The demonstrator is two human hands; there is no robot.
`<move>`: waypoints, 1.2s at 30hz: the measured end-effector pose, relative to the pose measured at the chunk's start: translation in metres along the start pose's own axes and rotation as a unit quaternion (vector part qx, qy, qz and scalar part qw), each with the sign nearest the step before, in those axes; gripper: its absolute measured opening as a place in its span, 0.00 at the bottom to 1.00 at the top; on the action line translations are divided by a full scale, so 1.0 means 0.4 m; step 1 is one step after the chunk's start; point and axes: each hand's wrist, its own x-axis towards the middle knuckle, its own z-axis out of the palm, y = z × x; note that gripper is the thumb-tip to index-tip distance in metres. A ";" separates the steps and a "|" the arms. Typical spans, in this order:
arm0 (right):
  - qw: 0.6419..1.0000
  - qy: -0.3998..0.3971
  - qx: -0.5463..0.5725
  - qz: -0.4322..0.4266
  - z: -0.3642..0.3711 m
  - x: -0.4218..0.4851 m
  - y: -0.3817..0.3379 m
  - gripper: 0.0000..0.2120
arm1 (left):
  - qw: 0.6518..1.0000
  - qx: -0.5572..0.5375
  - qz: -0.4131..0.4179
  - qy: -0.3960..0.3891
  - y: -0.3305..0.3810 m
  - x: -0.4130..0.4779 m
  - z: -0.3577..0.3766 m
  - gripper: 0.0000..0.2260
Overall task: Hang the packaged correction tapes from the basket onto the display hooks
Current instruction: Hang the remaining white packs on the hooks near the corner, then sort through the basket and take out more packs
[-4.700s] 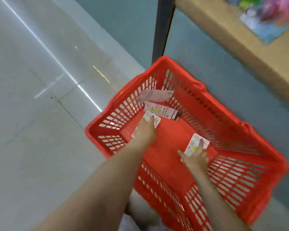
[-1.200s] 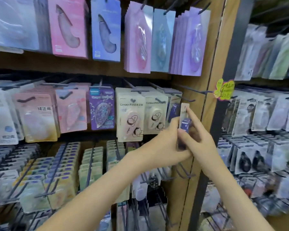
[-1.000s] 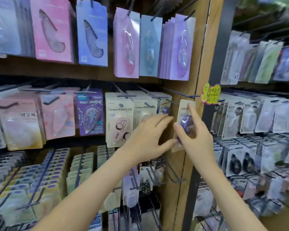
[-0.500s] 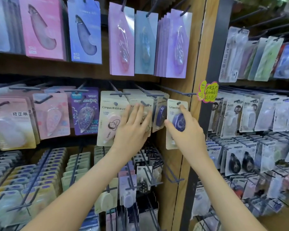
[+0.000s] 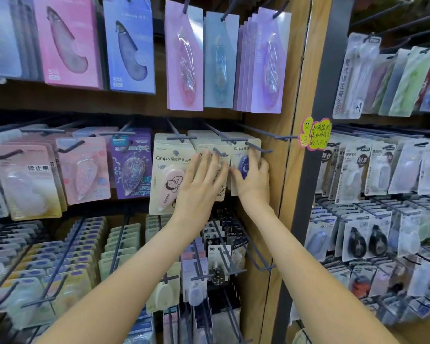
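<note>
A cream-carded correction tape package [image 5: 241,150] with a blue dispenser hangs on the rightmost hook [image 5: 260,148] of the middle row. My right hand [image 5: 253,181] holds it, thumb on its left edge and fingers curled round its right edge. My left hand [image 5: 200,187] lies flat with straight fingers on the neighbouring cream package [image 5: 205,148], which hangs on its own hook. A matching package with a pink dispenser [image 5: 168,175] hangs just left of that. The basket is out of view.
A wooden upright [image 5: 296,108] stands just right of my right hand, with a yellow tag [image 5: 314,136] on it. A bare hook [image 5: 268,134] juts out above the package. More hooks [image 5: 256,254] stick out below my arms. Packed racks fill both bays.
I came up from the red basket to the display. The blue tape package went from my two hands onto the rightmost hook and slid back; my left hand moved onto the neighbouring package.
</note>
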 end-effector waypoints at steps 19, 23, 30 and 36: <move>0.976 -0.005 0.034 -0.216 -0.030 -0.371 0.020 0.29 | 0.981 -0.183 -0.070 -0.003 -0.007 -0.273 -0.122 0.21; 0.953 -0.108 0.100 -0.266 0.058 -0.548 -0.039 0.21 | 0.953 -0.242 -0.158 -0.087 -0.072 -0.526 -0.167 0.20; 0.903 -0.340 0.115 -0.236 0.376 -0.924 -0.160 0.20 | 0.911 -0.252 -0.261 -0.198 -0.271 -1.016 -0.240 0.18; 0.840 -0.497 0.022 -0.217 0.703 -1.409 -0.220 0.22 | 0.822 -0.225 -0.370 -0.370 -0.474 -1.632 -0.281 0.16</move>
